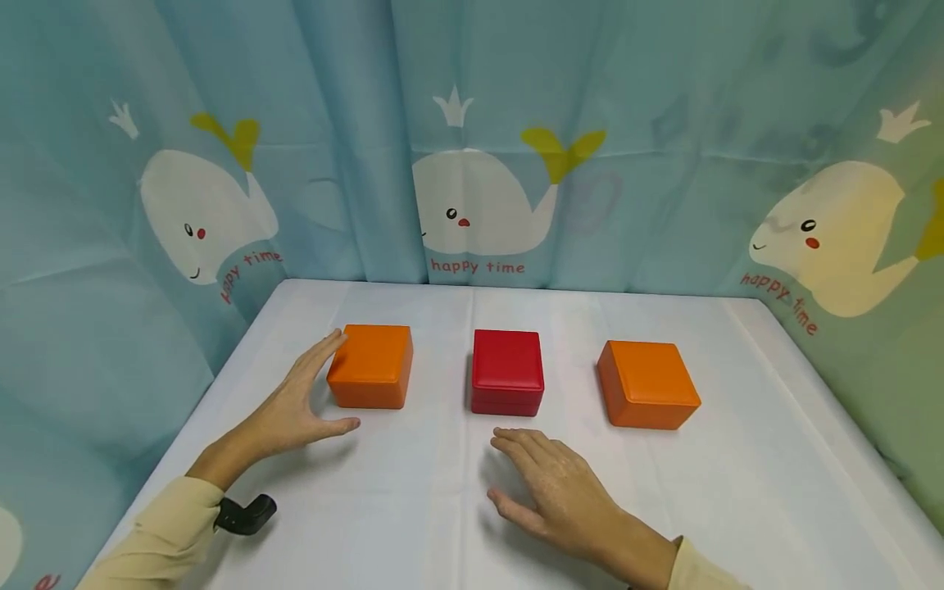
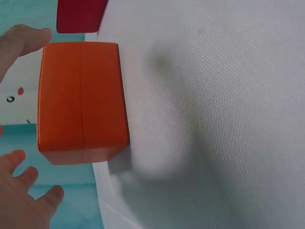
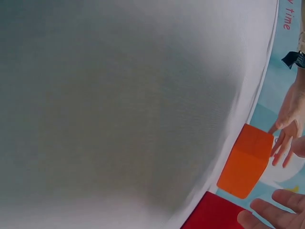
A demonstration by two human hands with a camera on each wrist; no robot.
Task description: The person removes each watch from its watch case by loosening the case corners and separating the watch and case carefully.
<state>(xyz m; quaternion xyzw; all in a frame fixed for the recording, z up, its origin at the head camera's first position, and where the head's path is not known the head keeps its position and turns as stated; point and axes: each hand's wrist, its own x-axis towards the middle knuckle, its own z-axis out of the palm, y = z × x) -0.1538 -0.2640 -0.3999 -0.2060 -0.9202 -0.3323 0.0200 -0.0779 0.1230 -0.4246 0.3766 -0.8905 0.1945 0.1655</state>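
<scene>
Three closed boxes stand in a row on the white table: an orange box (image 1: 370, 360) on the left, a red box (image 1: 507, 369) in the middle and another orange box (image 1: 647, 385) on the right. My left hand (image 1: 298, 410) is spread beside the left orange box, fingers at its left side and thumb in front of it. In the left wrist view a gap shows between those fingers and the orange box (image 2: 83, 95). My right hand (image 1: 556, 492) hovers in front of the red box with fingers extended, holding nothing.
The white cloth-covered table (image 1: 413, 508) is bordered at the back and sides by a blue curtain (image 1: 354, 164) with whale prints. A black wrist strap (image 1: 247, 515) sticks out by the left sleeve (image 1: 165, 528).
</scene>
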